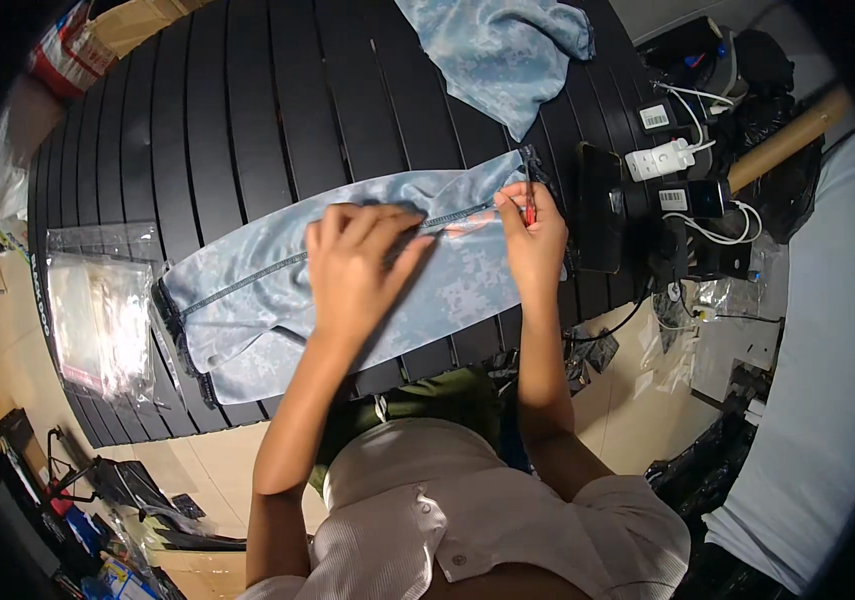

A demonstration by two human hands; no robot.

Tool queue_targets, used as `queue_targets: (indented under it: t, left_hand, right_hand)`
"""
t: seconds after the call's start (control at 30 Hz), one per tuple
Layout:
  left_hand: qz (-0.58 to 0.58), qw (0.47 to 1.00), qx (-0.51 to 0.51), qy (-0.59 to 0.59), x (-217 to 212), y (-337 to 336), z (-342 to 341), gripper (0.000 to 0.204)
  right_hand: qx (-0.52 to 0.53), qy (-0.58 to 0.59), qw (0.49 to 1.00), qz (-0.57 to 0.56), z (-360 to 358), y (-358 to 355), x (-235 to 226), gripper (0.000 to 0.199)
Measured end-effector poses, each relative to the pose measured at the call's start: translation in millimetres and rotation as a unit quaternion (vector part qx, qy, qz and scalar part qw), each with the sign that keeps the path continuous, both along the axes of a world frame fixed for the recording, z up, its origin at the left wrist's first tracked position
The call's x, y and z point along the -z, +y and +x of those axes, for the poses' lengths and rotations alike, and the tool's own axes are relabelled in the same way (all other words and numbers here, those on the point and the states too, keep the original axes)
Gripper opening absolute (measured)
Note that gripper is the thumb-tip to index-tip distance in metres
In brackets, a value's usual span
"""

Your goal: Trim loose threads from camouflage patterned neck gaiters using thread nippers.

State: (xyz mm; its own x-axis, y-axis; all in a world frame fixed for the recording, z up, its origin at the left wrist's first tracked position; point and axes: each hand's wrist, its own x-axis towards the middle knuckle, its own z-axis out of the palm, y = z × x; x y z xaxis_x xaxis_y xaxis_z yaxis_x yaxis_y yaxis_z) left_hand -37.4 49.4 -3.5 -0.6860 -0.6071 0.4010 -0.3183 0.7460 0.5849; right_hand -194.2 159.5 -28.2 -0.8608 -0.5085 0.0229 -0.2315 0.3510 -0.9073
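A long piece of light-blue, blotch-patterned fabric (387, 310) lies across the slatted table, a dark seam running along it and dark gathered bands at both ends. My left hand (352, 270) rests on its middle, fingers loosely spread over the seam. At the right end, my right hand (535, 235) is closed, thumb and forefinger pinched by the seam. In that hand is a small red-handled tool (530, 213) with a narrow dark tip pointing away from me; its exact kind is partly hidden by the fingers. A pale orange patch shows on the fabric between the hands.
Another blue patterned cloth (507, 60) lies at the table's far side. Clear plastic bags (102, 320) are on the left. A dark phone-like slab (599, 205), a white power adapter (659, 160) and cables crowd the right edge. The black slatted table (237, 130) carries everything.
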Motion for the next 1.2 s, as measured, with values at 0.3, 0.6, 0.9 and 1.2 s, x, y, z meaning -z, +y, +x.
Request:
queue_targets:
  t: [0.3,0.6,0.9,1.2]
  left_hand:
    - [0.036,0.998,-0.053,0.023,13,4,-10,0.009]
    - [0.167,0.982,-0.064,0.064,20,6,-8,0.012]
    - [0.176,0.976,-0.085,0.095,21,9,-9,0.011]
    - [0.229,0.964,-0.095,0.096,18,4,-4,0.011]
  right_hand:
    - [-0.004,0.017,1.0,0.012,2,-1,-5,0.009]
    - [0.003,0.028,0.999,0.021,3,0,-1,0.011]
    - [0.011,0.031,0.999,0.041,7,-1,-4,0.012]
    - [-0.001,0.045,0.999,0.016,7,3,-5,0.012]
